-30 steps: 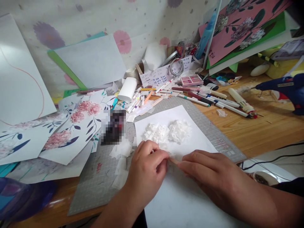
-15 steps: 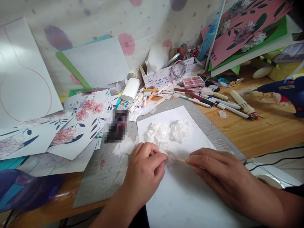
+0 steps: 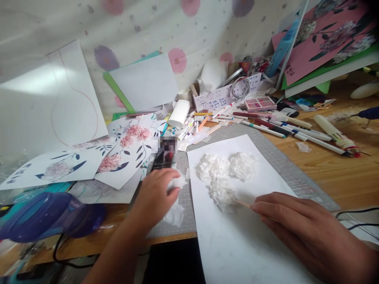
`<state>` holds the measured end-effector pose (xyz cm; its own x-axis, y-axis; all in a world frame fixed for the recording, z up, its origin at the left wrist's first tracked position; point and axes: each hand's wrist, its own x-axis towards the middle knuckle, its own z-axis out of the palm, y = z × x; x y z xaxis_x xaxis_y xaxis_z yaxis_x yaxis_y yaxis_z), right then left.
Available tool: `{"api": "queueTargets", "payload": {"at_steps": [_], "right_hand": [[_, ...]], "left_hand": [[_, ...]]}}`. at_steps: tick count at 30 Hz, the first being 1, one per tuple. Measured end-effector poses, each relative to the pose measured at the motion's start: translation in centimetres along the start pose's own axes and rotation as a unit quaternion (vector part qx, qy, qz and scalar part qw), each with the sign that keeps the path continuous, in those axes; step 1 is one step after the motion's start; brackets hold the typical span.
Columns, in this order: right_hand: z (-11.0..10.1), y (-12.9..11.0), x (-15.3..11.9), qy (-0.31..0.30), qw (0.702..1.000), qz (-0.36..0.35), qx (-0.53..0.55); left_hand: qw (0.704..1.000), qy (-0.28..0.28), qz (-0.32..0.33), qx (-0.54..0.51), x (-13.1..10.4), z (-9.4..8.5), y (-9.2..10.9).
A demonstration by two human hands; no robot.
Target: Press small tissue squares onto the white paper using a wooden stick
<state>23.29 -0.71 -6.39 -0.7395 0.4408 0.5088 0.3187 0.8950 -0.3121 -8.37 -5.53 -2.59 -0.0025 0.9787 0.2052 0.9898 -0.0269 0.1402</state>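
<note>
Your left hand (image 3: 155, 193) lies on the grey cutting mat (image 3: 275, 157), left of the white sheet (image 3: 237, 236). Its grip is closed on a small wad of white tissue (image 3: 175, 184), pinched at the fingertips; loose tissue scraps (image 3: 174, 215) lie on the mat just below that hand.

Your right hand (image 3: 299, 225) rests on the white sheet, fingers drawn together on a thin wooden stick (image 3: 243, 204). The stick's free end points left and touches the lower edge of the tissue cluster (image 3: 226, 173), a raised mass of crumpled white tissue lying on the upper half of the sheet.

Left of the mat, several flower prints (image 3: 118, 157) overlap one another on the worktop (image 3: 340, 165). A blurred dark item (image 3: 166, 156) sits just above your left hand. A purple object (image 3: 50, 215) lies at the near left edge.

Behind the sheet, markers and pens (image 3: 281, 128) are scattered, with a white cylinder (image 3: 179, 113) and a pink palette (image 3: 259, 103) among them. A pink floral board (image 3: 322, 35) leans at the upper right.
</note>
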Motion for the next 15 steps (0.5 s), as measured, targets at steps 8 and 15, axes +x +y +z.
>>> {"api": "queueTargets", "payload": {"at_steps": [8,15], "right_hand": [[0.4,0.4,-0.6,-0.002,1.0,0.008,0.013],[0.4,0.6,-0.6,-0.021,1.0,-0.005,0.004]], "left_hand": [[0.998,-0.037,0.034,0.033,2.0,1.0,3.7],[0.996,-0.011,0.053,0.066,3.2,1.9,3.6]]}}
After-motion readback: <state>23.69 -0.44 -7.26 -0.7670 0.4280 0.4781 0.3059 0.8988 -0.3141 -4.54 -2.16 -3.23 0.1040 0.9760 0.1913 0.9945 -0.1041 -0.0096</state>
